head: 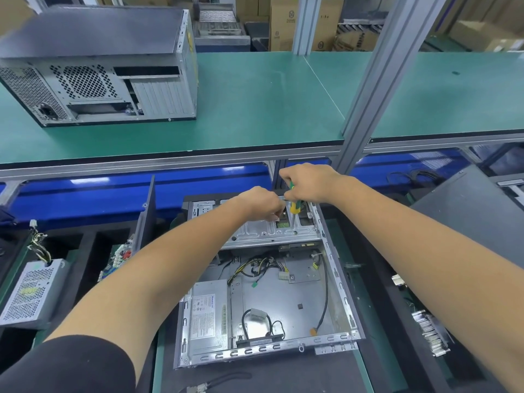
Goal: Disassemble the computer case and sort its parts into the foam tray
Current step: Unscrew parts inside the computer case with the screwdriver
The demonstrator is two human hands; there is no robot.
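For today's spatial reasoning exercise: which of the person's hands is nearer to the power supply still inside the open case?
Left. The left hand works above the drive bracket, closer to the power supply; the right hand grips the screwdriver farther off.

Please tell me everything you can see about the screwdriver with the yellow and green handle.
The screwdriver has a yellow handle with a green band near its top; the material looks like plastic. It stands almost upright, tip down, over the far end of the open computer case, above the metal drive bracket. The right hand grips the handle from above, hiding its top. The left hand is close beside the shaft; whether it touches cannot be told. The tip is hard to see.
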